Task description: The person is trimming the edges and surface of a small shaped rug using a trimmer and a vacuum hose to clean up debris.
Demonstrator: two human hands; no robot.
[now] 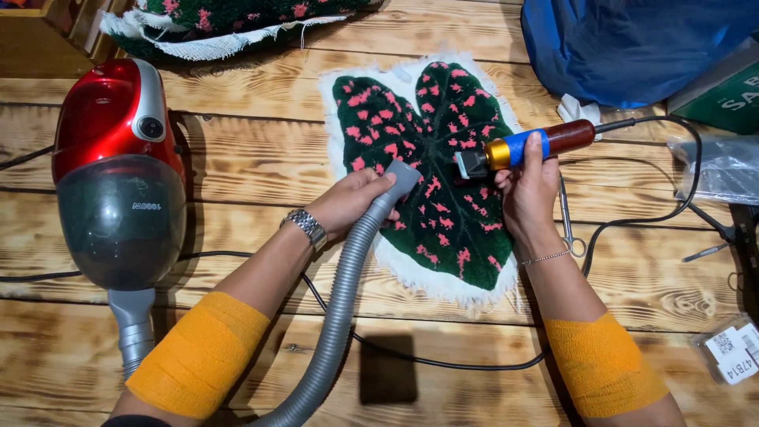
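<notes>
A red vacuum cleaner (pixel 118 170) sits at left on the wooden counter (pixel 237 158). The left hand (pixel 348 202) grips its grey hose (pixel 348 277) over a leaf-shaped tufted rug (pixel 427 150); the right hand (pixel 528 190), upright, clasps a corded trimmer (pixel 526 146) above the rug's right edge.

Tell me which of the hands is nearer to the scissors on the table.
Right. The right hand, gripping the corded trimmer, is just beside the scissors. The left hand, holding the vacuum hose, is across the leaf-shaped rug from them.
</notes>
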